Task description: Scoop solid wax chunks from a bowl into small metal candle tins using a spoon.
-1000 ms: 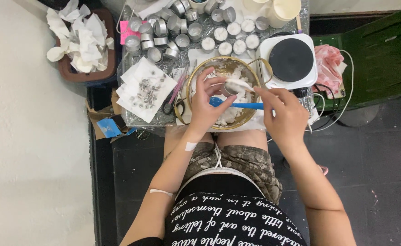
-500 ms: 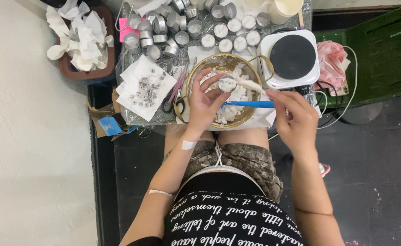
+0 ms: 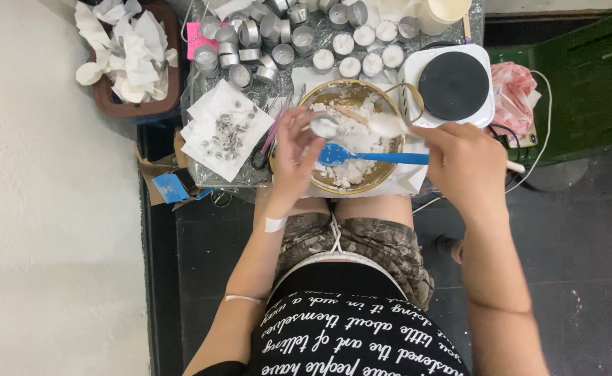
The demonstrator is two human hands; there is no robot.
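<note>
My left hand (image 3: 293,152) holds a small round metal cup (image 3: 324,126) over a gold-rimmed bowl (image 3: 339,186) full of white flakes. My right hand (image 3: 464,166) grips a white spoon (image 3: 389,125) heaped with flakes, its tip just right of the cup. A blue spatula (image 3: 372,158) lies across the bowl, its handle running under my right hand. The bowl sits at the near edge of a small foil-covered table, above my knees.
A white hot plate (image 3: 454,85) stands right of the bowl. Several empty metal cups (image 3: 250,35) and filled ones (image 3: 361,57) crowd the far side. Paper with wick holders (image 3: 226,129) lies left; a brown tray of crumpled tissue (image 3: 135,59) further left. A pink bag (image 3: 511,94) sits right.
My right hand has lifted the loaded spoon from the flakes up beside the cup. My left hand has kept the cup over the bowl, shifting slightly left.
</note>
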